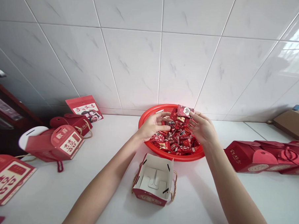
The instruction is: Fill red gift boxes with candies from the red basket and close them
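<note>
A red plastic basket full of wrapped candies stands near the tiled wall. My left hand reaches over its left side, thumb and fingers apart, with nothing seen between them. Over the right side, my right hand pinches a pink-red candy packet with a white emblem, raised above the pile. In front of the basket, between my forearms, an open red gift box shows its white inside with no candy in it. Rope handles hang at both its sides.
On the left stand closed red gift boxes and a red printed card or bag by the wall. More dark red boxes line the right. A brown cardboard box sits in the right corner. The tiled wall bounds the white counter.
</note>
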`<action>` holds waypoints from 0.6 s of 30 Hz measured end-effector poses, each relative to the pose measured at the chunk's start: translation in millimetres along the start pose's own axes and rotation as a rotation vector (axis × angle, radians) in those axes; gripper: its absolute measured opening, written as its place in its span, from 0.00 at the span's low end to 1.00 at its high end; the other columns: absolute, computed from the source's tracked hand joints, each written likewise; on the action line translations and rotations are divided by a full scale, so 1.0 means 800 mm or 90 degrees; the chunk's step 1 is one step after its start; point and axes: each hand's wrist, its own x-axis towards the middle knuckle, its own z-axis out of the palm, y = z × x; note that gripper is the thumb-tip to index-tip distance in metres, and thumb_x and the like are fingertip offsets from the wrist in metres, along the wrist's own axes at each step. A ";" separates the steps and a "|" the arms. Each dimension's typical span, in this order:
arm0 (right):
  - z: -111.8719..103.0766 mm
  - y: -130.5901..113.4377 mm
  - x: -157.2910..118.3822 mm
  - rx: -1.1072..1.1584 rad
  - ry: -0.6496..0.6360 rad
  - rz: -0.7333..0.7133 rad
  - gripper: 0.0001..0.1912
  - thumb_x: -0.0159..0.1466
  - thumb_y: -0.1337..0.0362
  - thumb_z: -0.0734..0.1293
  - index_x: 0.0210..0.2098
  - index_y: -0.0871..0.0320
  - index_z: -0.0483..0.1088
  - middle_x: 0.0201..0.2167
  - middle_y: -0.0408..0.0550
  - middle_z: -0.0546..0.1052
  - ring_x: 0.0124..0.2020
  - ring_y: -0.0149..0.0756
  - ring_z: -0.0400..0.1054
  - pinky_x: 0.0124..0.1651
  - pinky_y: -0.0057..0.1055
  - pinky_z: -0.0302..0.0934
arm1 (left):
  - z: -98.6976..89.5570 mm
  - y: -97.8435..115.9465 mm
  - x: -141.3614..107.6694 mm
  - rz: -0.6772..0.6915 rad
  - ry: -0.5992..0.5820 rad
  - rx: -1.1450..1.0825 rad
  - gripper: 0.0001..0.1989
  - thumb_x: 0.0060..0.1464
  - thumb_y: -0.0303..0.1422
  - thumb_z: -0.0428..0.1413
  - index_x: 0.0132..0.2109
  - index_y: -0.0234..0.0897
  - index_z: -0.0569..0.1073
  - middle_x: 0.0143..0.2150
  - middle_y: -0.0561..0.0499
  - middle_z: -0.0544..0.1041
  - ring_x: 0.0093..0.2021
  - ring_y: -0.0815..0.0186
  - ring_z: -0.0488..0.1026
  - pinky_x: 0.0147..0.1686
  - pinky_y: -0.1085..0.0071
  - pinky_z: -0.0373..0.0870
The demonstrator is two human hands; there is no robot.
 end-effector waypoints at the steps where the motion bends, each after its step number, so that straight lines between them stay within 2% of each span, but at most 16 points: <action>1: 0.002 0.000 -0.001 0.005 0.006 0.002 0.22 0.42 0.53 0.83 0.26 0.52 0.71 0.29 0.42 0.78 0.33 0.38 0.74 0.37 0.35 0.69 | 0.000 0.000 0.000 -0.003 0.002 0.008 0.26 0.33 0.24 0.74 0.45 0.40 0.81 0.43 0.45 0.82 0.53 0.51 0.77 0.47 0.59 0.77; 5: 0.011 -0.001 -0.008 0.021 0.014 0.019 0.22 0.39 0.55 0.84 0.25 0.52 0.72 0.28 0.42 0.79 0.31 0.36 0.74 0.36 0.33 0.69 | 0.003 0.002 -0.001 -0.024 0.001 0.026 0.27 0.32 0.24 0.74 0.43 0.39 0.80 0.42 0.46 0.82 0.47 0.53 0.80 0.47 0.59 0.77; 10: 0.015 0.000 -0.013 -0.024 -0.009 -0.001 0.20 0.42 0.53 0.83 0.26 0.53 0.73 0.29 0.43 0.79 0.32 0.37 0.74 0.37 0.34 0.70 | 0.007 0.008 -0.006 -0.041 -0.047 0.026 0.27 0.35 0.26 0.74 0.47 0.40 0.81 0.43 0.45 0.83 0.45 0.54 0.81 0.46 0.60 0.77; 15: 0.014 0.001 -0.013 -0.036 -0.027 -0.008 0.19 0.44 0.54 0.82 0.27 0.54 0.73 0.29 0.42 0.79 0.32 0.35 0.74 0.38 0.33 0.69 | 0.006 0.006 -0.005 -0.033 -0.052 0.000 0.19 0.44 0.36 0.72 0.45 0.39 0.82 0.44 0.45 0.84 0.44 0.57 0.81 0.49 0.60 0.76; 18: 0.015 0.002 -0.014 -0.046 -0.024 -0.013 0.18 0.45 0.54 0.82 0.27 0.53 0.73 0.30 0.43 0.79 0.33 0.36 0.75 0.39 0.33 0.69 | 0.006 0.003 -0.003 -0.016 -0.055 0.013 0.17 0.44 0.36 0.73 0.43 0.39 0.83 0.42 0.45 0.85 0.44 0.57 0.81 0.50 0.59 0.76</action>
